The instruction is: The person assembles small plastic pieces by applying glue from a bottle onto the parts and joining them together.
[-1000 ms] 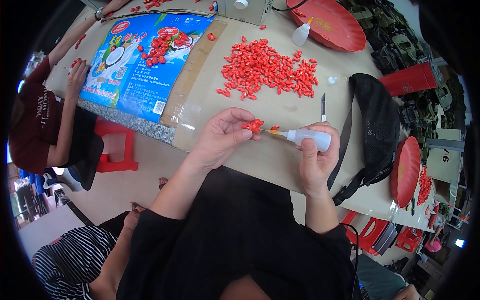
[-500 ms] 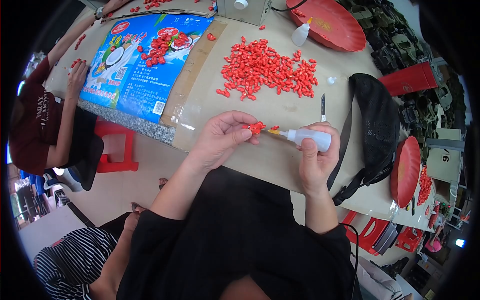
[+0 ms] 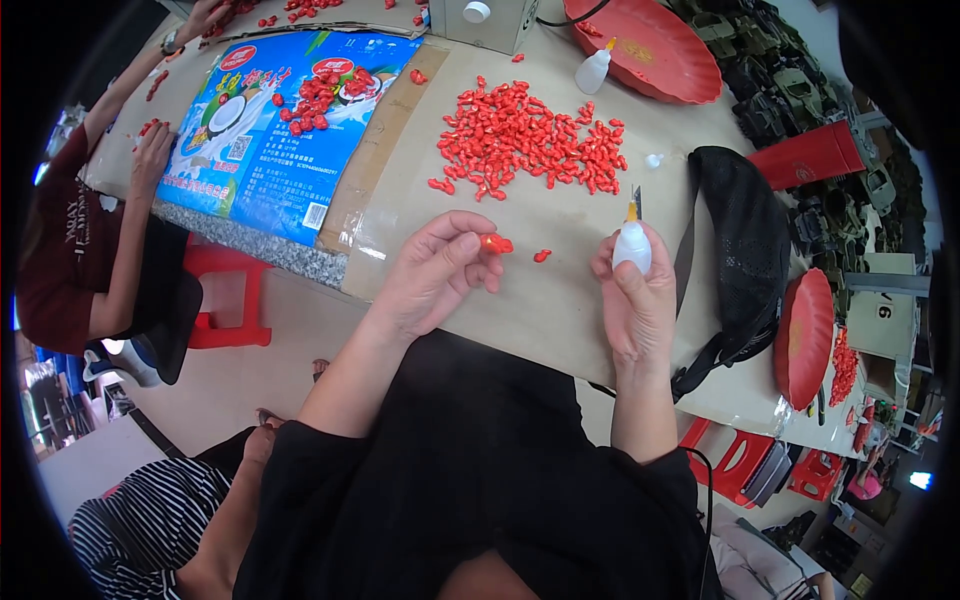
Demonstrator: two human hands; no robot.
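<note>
Your left hand [image 3: 435,275] pinched a small red plastic piece [image 3: 495,243] above the cardboard-covered table [image 3: 520,300]; your right hand [image 3: 635,300] gripped the white glue bottle [image 3: 631,245], nozzle up. Squeezing hard could have flooded the piece, and a loose red piece [image 3: 541,256] beside it might have stuck.

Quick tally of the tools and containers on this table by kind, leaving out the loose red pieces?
White glue bottles: 2, one in the right hand, bottle; one by the dish
Red shell-shaped dishes: 2
Black mesh bags: 1
Blue printed sacks: 1
Total: 6
</note>
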